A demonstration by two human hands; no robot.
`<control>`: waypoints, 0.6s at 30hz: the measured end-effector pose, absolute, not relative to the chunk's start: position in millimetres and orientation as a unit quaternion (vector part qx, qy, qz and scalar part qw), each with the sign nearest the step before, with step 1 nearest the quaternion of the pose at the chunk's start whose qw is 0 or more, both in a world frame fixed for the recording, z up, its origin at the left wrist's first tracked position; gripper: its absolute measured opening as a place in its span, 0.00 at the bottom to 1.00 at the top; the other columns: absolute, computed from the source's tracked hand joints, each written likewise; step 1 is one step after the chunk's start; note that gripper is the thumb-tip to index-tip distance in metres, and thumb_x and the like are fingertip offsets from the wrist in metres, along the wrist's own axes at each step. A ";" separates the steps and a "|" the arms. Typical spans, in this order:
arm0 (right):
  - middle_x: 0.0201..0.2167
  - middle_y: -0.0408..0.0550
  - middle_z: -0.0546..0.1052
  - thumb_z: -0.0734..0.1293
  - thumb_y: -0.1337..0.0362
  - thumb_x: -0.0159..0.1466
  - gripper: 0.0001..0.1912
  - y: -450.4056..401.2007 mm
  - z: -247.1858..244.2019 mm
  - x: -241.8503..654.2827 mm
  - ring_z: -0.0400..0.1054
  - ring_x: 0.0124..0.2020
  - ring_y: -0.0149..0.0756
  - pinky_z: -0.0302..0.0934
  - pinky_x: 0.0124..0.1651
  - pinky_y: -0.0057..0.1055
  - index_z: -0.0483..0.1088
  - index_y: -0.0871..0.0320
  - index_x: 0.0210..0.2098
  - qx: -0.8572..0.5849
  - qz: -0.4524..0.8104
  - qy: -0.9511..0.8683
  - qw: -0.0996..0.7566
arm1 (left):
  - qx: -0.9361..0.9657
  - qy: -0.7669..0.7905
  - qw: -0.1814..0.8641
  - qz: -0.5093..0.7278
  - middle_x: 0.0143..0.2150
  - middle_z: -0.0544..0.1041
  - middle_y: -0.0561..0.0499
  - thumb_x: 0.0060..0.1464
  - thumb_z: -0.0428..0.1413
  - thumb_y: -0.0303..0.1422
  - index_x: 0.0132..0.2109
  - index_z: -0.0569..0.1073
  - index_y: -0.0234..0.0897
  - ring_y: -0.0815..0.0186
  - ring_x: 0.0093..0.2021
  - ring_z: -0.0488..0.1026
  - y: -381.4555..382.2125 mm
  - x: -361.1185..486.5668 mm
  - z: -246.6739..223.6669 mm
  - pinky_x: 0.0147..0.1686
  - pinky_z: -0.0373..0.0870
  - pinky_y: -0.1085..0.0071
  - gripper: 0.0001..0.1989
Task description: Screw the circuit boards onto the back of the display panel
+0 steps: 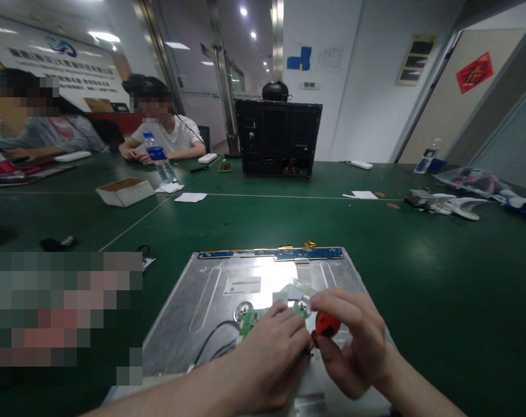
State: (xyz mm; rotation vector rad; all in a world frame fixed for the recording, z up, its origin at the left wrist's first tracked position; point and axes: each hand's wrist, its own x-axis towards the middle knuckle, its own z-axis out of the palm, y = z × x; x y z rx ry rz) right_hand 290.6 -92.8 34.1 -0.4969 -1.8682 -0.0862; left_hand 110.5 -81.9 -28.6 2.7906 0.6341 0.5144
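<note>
A silver metal display panel (210, 289) lies in front of me on the table. On it sits a green circuit board (247, 321), with black cables (213, 339) running off its left side. My left hand (273, 353) lies over the board with fingers curled together, hiding much of it; whatever its fingertips hold is out of sight. Just to the right, my right hand (353, 339) is closed around a screwdriver (327, 324) with a red-orange and black handle. The screwdriver's tip is hidden beside my left hand. A blue circuit strip (271, 253) lines the panel's far edge.
Green table (440, 278) surrounds the panel. Farther off stand a black monitor-like casing (278, 136), an open white box (126, 192) and a water bottle (161, 159). White parts (449, 204) lie at right. Two people (162, 130) sit across at left. A blurred patch covers the lower left.
</note>
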 end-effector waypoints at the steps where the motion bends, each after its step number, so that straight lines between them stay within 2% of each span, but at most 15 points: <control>1: 0.31 0.47 0.78 0.57 0.71 0.61 0.20 -93.2 34.5 290.8 0.75 0.29 0.35 0.69 0.28 0.29 0.65 0.62 0.53 -0.212 -0.032 -0.796 0.566 | 0.953 0.217 0.119 0.175 0.45 0.77 0.43 0.59 0.52 0.29 0.47 0.70 0.37 0.55 0.46 0.73 -82.2 110.6 -27.2 0.53 0.66 0.54 0.09; 6: 0.31 0.47 0.78 0.56 0.73 0.60 0.21 -92.7 33.5 290.6 0.75 0.29 0.34 0.70 0.29 0.29 0.65 0.62 0.52 -0.213 -0.035 -0.792 0.571 | 0.952 0.220 0.128 0.171 0.46 0.77 0.43 0.59 0.52 0.29 0.49 0.70 0.37 0.54 0.48 0.73 -82.9 110.3 -22.8 0.54 0.65 0.53 0.11; 12: 0.24 0.41 0.73 0.58 0.72 0.61 0.19 -91.6 31.5 289.1 0.70 0.22 0.33 0.63 0.22 0.28 0.64 0.62 0.52 -0.215 -0.064 -0.784 0.579 | 0.953 0.220 0.127 0.165 0.45 0.77 0.43 0.58 0.53 0.29 0.47 0.70 0.37 0.54 0.48 0.73 -81.7 111.2 -26.0 0.54 0.66 0.54 0.10; 18: 0.24 0.42 0.75 0.60 0.70 0.64 0.15 -89.6 29.5 288.8 0.67 0.20 0.32 0.59 0.21 0.29 0.65 0.62 0.51 -0.224 -0.080 -0.787 0.569 | 0.954 0.219 0.124 0.165 0.44 0.77 0.43 0.59 0.53 0.29 0.48 0.69 0.36 0.54 0.47 0.72 -82.4 112.2 -26.9 0.53 0.67 0.54 0.10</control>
